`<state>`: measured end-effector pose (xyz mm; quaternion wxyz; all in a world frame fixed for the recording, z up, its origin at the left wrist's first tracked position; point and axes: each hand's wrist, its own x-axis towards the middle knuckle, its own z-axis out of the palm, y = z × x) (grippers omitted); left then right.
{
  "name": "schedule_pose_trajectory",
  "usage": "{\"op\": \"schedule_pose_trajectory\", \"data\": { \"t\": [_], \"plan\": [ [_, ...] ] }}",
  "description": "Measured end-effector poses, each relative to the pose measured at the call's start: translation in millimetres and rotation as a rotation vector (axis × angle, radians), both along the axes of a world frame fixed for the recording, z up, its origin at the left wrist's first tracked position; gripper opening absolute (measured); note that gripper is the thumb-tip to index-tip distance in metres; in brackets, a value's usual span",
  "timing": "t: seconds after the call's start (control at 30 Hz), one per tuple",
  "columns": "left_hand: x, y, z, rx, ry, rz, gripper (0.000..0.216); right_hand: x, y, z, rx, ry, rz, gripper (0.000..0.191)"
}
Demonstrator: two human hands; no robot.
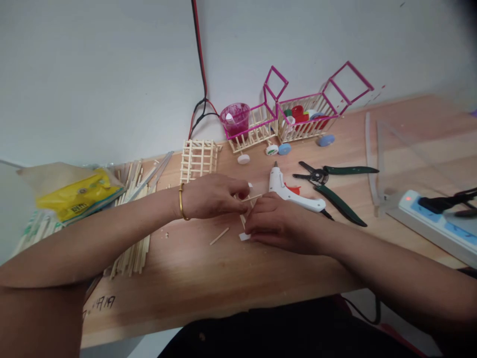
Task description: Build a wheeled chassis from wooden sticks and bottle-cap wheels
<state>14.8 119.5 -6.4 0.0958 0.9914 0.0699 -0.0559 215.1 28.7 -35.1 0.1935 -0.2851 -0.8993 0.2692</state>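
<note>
My left hand [214,195], a gold bangle at its wrist, has thumb and fingers pinched at the end of a short thin wooden stick [254,198]. Close on its right, my right hand [276,221] is curled with its fingertips closed on a small piece made of wooden sticks [243,219], which they partly hide. A white tab [244,236] shows under the right fingers. One loose short stick [219,236] lies on the table just below. A white glue gun [288,191] with a red trigger rests on its side beyond my right hand.
Green-handled pruning shears [331,184] and a power strip [439,219] lie to the right. Stick-built carts [305,119] with bottle-cap wheels stand at the back, near a stick lattice [199,159]. Left are bundled sticks [130,253] and a yellow packet [80,196].
</note>
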Motion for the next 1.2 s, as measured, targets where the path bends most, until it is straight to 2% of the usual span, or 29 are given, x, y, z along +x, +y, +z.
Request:
{"op": "schedule_pose_trajectory", "data": {
  "t": [0.53, 0.83, 0.97, 1.1, 1.2],
  "plan": [
    [1.0, -1.6, -3.6, 0.047, 0.002, 0.000, 0.023, 0.6, -1.2, -1.5, -0.010, 0.022, 0.002, 0.011],
    [-3.7, 0.4, -7.6, 0.095, -0.198, -0.047, 0.016, 2.5, -2.0, 1.4, -0.048, 0.038, -0.005, 0.009],
    [-12.1, -4.5, -7.3, 0.136, -0.251, 0.069, 0.024, 3.9, -1.4, 5.5, 0.007, 0.096, -0.130, 0.008],
    [-18.0, -16.9, -10.5, 0.083, -0.311, 0.233, 0.027, 2.9, -0.2, 7.7, 0.059, 0.046, -0.315, 0.009],
    [-18.0, -28.4, -8.2, 0.096, -0.360, 0.297, 0.029, 1.4, -0.4, 6.8, 0.092, 0.043, -0.360, 0.011]
  ]
}}
